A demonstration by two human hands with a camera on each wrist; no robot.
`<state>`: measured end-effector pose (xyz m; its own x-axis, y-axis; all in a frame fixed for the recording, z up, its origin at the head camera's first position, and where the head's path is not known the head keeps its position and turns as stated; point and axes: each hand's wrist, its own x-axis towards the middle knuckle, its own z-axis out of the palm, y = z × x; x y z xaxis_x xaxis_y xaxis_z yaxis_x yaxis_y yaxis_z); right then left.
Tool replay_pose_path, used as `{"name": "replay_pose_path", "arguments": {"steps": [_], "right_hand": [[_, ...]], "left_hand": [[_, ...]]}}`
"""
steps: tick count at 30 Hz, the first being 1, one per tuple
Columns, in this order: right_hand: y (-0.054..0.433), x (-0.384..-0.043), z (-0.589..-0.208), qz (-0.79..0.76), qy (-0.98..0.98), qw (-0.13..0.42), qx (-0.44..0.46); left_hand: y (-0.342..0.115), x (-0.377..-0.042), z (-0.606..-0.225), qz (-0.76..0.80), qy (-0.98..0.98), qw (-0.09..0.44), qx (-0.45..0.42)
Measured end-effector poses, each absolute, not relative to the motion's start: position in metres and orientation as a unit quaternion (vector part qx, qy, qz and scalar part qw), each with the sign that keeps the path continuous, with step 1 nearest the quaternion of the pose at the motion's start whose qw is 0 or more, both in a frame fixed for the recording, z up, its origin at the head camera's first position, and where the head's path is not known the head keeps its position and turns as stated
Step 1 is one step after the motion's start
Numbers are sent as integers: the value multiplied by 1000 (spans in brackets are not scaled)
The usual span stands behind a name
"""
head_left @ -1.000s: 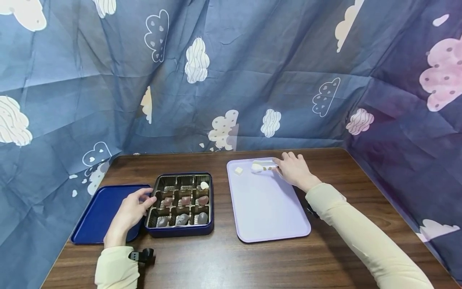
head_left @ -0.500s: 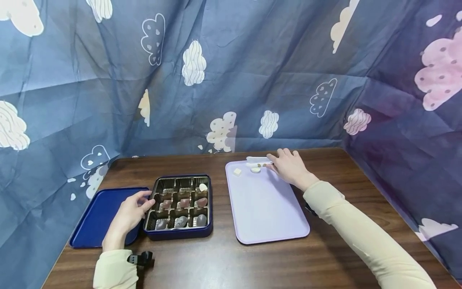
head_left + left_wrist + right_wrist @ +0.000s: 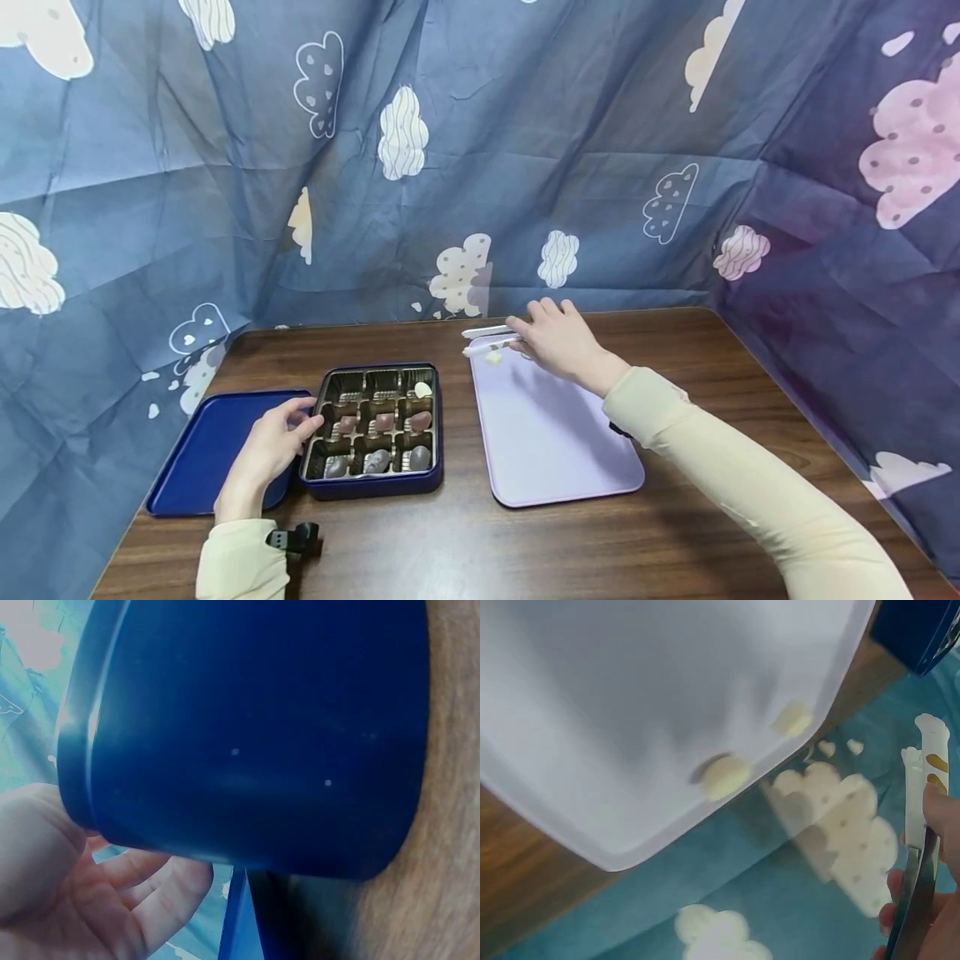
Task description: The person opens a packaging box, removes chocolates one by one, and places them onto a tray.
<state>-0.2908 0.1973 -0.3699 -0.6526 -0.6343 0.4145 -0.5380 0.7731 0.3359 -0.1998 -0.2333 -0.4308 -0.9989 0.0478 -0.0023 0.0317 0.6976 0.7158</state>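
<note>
My right hand (image 3: pixel 555 337) grips tongs (image 3: pixel 915 787) with white, paw-shaped tips and metal arms. The tips stand apart with nothing between them, over the back left corner of the lilac tray (image 3: pixel 555 450). On that tray lie a small cream-coloured square piece (image 3: pixel 793 720) and a round cream piece (image 3: pixel 727 778); in the head view the right hand mostly hides the round one. My left hand (image 3: pixel 270 442) rests at the left side of a blue tin (image 3: pixel 255 750), thumb tip at its rim, fingers loosely bent. Chocolates sit in the tin's gold insert, one white piece (image 3: pixel 422 389) at back right.
A flat dark blue lid (image 3: pixel 202 450) lies left of the tin, partly under the left forearm. The wooden table (image 3: pixel 465 550) ends at the back against a blue cloth (image 3: pixel 480 167) with cloud prints. A strip of table separates tin and tray.
My right hand has carried the tongs left, from above the round piece to the tray's back left corner. Their tips have spread apart. The left hand has stayed at the tin.
</note>
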Motion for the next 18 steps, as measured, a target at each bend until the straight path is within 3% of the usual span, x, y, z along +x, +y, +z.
{"name": "replay_pose_path", "arguments": {"steps": [10, 18], "right_hand": [[136, -271, -362, -137, -894, 244, 349], [105, -264, -355, -231, -862, 277, 356]], "left_hand": [[-234, -200, -433, 396, 918, 6, 25], [-234, -201, -432, 394, 919, 8, 25]]}}
